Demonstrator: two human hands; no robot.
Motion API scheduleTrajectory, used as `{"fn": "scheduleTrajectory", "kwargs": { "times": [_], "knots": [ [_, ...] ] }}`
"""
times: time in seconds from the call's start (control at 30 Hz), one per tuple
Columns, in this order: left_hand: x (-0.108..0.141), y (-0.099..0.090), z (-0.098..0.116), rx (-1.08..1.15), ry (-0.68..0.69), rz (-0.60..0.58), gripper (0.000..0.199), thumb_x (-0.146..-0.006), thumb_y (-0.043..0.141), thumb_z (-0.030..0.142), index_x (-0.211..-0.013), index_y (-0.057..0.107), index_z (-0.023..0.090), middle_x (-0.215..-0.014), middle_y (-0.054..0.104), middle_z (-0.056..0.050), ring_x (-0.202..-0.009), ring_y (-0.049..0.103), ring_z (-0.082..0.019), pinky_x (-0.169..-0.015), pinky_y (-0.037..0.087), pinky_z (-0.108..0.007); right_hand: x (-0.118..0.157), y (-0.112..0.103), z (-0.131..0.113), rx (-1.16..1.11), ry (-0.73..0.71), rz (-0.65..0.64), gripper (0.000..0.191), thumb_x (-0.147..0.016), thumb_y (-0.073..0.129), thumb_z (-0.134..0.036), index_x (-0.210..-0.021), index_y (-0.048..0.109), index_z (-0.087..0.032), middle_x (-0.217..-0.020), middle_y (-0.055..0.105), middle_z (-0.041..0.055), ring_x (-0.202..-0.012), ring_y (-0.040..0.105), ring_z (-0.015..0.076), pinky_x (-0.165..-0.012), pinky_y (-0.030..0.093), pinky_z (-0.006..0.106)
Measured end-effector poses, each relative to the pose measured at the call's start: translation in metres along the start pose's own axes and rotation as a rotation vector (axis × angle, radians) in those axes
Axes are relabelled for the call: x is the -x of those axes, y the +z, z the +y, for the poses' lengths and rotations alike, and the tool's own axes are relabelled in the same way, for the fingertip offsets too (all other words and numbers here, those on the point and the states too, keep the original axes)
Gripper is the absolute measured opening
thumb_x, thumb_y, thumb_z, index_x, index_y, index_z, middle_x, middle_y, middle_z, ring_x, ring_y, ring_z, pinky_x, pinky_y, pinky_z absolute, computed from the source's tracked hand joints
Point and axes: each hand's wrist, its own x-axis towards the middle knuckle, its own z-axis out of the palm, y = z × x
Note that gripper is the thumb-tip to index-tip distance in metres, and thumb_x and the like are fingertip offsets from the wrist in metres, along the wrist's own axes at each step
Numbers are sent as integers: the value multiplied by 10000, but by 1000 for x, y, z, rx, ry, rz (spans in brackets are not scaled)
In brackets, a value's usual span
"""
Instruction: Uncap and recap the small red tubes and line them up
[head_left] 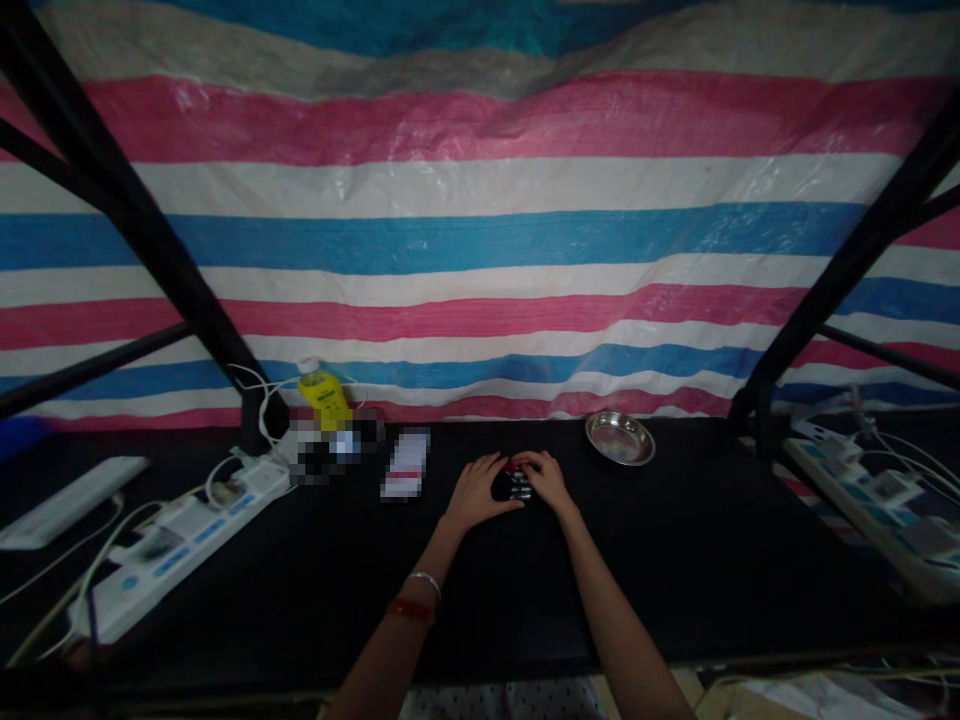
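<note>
Between my two hands, several small shiny metal pieces [520, 488] lie in short rows on the black tabletop. A small red object [511, 466] shows at the far side of these pieces, where the fingertips of both hands meet. My left hand [474, 494] curves around the left side, its fingers stretched out and its thumb apart, reaching toward the metal pieces. On the right, my right hand [547, 480] has its fingers bent over the pieces, with the fingertips at the red object. Its thumb is mostly hidden, and the exact kind of the small pieces cannot be made out.
A round metal dish [620, 440] stands at the back right. To the left lie a blurred flat packet [406, 465] and a yellow bottle [325, 396]. Power strips with cables, the left strip [187, 545] and the right strip [862, 510], flank the black table [315, 600]. A striped sheet [480, 240] hangs behind.
</note>
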Motion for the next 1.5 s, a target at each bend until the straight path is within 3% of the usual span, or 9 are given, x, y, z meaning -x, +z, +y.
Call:
{"fn": "scheduleTrajectory", "kwargs": {
  "times": [0.27, 0.4, 0.67, 0.93, 1.17, 1.3, 1.5],
  "knots": [
    [-9, 10, -9, 31, -49, -4, 877, -640, 525, 736, -1334, 375, 223, -1411, 374, -84, -1296, 333, -262, -1049, 283, -430, -2, 8, 13, -450, 176, 381, 318, -750, 495, -378, -931, 665, -179, -985, 673, 67, -934, 600, 209, -862, 439, 352],
    [-22, 19, -3, 54, -23, 25, 907, -644, 536, 722, -1355, 341, 195, -1409, 369, -110, -1294, 341, -257, -1061, 281, -414, -2, 16, 12, -595, 254, 401, 417, -753, 498, -477, -1021, 636, -188, -1098, 643, 74, -1029, 576, 215, -878, 443, 340],
    [-37, 32, 5, 87, -5, 78, 814, -681, 551, 669, -1306, 411, 166, -1394, 385, -131, -1284, 356, -268, -1047, 312, -422, -7, 16, 13, -440, 240, 364, 493, -863, 298, -454, -1134, 581, -153, -1184, 598, 117, -1068, 571, 197, -877, 462, 327],
    [-35, 33, 4, 86, 22, 123, 742, -713, 579, 584, -1294, 417, 151, -1377, 406, -135, -1278, 368, -255, -1056, 308, -417, -10, 14, 5, -376, 201, 337, 482, -870, 325, -465, -1136, 584, -158, -1207, 586, 109, -1127, 530, 188, -985, 384, 344],
    [-33, 29, 6, 61, 46, 85, 731, -734, 577, 512, -1330, 376, 139, -1416, 344, -144, -1318, 297, -264, -1077, 264, -424, -6, 15, 4, -332, 98, 320, 512, -866, 315, -494, -1124, 591, -148, -1286, 521, 112, -1200, 467, 184, -1023, 338, 336],
    [-31, 27, 9, -4, 19, 86, 642, -794, 505, 507, -1319, 397, 152, -1424, 340, -124, -1329, 274, -259, -1079, 243, -432, -4, 15, 8, -119, 125, 406, 452, -881, 293, -380, -1097, 604, -134, -1264, 529, 135, -1191, 465, 200, -1017, 334, 374],
    [-31, 29, 11, -74, -50, 108, 469, -910, 304, 447, -1307, 427, 230, -1388, 413, -65, -1308, 319, -228, -1081, 213, -443, 3, 12, 13, 278, 258, 449, 383, -843, 345, -226, -1108, 604, -131, -1271, 505, 184, -1287, 327, 287, -1018, 263, 475]
  ]
}}
